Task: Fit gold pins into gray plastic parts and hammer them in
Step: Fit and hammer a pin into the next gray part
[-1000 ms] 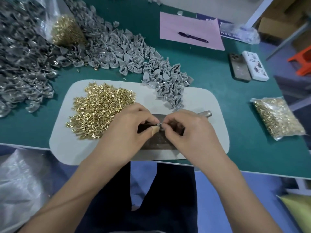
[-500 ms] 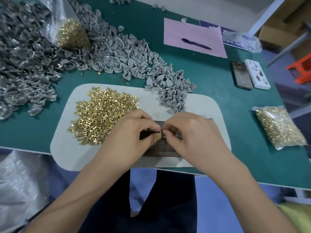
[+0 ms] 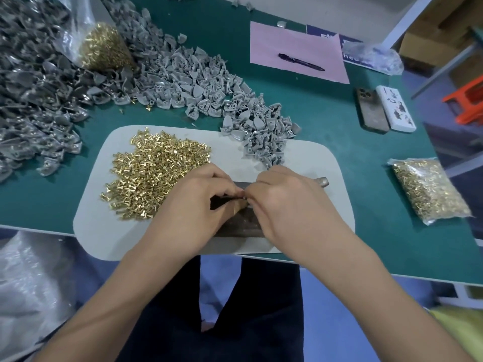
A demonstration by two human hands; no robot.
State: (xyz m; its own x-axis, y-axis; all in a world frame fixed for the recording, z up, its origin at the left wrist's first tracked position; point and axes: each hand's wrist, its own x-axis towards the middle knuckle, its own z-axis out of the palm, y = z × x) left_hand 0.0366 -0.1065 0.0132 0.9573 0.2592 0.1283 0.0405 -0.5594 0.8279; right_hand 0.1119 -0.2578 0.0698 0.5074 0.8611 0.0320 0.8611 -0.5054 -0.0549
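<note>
both hands meet over the dark metal block (image 3: pixel 239 226): left hand (image 3: pixel 194 202) and right hand (image 3: pixel 290 202) pinch one small piece between fingertips (too hidden to name), beside the gold pins (image 3: pixel 154 173) and gray parts (image 3: pixel 261 137).

Hands in view: 2, left hand (image 3: pixel 194 205) and right hand (image 3: pixel 290 205). Loose gold pins (image 3: pixel 156 176): one heap, too many to count. Gray plastic parts (image 3: pixel 183 82): hundreds, uncountable. Bags of pins: 2, the sealed bag (image 3: pixel 431 189) and the open bag (image 3: pixel 104 48). Phones: 2, the dark phone (image 3: pixel 371 111) and the white phone (image 3: pixel 396 108). Pen (image 3: pixel 300 61): 1. Pink sheet (image 3: pixel 295 37): 1. White mat (image 3: pixel 300 158): 1.
</note>
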